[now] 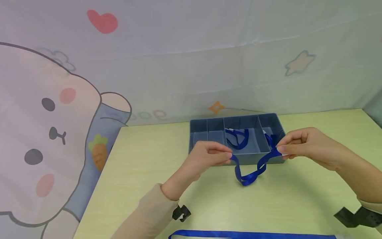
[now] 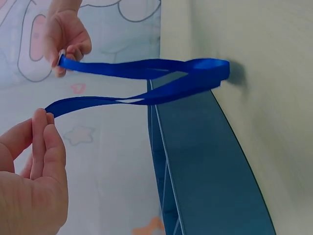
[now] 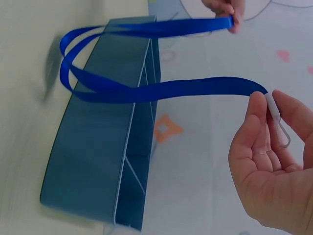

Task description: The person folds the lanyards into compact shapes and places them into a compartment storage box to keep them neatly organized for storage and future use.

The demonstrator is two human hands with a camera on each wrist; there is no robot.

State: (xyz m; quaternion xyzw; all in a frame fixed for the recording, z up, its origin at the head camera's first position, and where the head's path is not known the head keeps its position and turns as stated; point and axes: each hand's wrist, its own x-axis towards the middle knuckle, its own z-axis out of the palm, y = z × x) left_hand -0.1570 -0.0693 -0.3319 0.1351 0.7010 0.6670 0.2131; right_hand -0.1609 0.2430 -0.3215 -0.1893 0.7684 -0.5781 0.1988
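A blue lanyard [image 1: 249,179] hangs in a U between the two hands, in front of a blue-grey divided box [image 1: 250,159]. My left hand [image 1: 209,154] pinches the folded end of its ribbon between thumb and fingers. At the other end, my right hand [image 1: 311,147] pinches the white clip [image 3: 272,105], whose small loop sticks out beside the fingers in the right wrist view. The strap is doubled and slightly twisted, its lowest bend over the table.
Inside the box, one blue lanyard [image 1: 246,139] lies coiled in a wide compartment and more blue ribbon [image 1: 270,139] in the right-hand one. Another lanyard [image 1: 253,235] stretches along the near table [image 1: 143,172]. Behind stands a printed cloth [image 1: 179,76].
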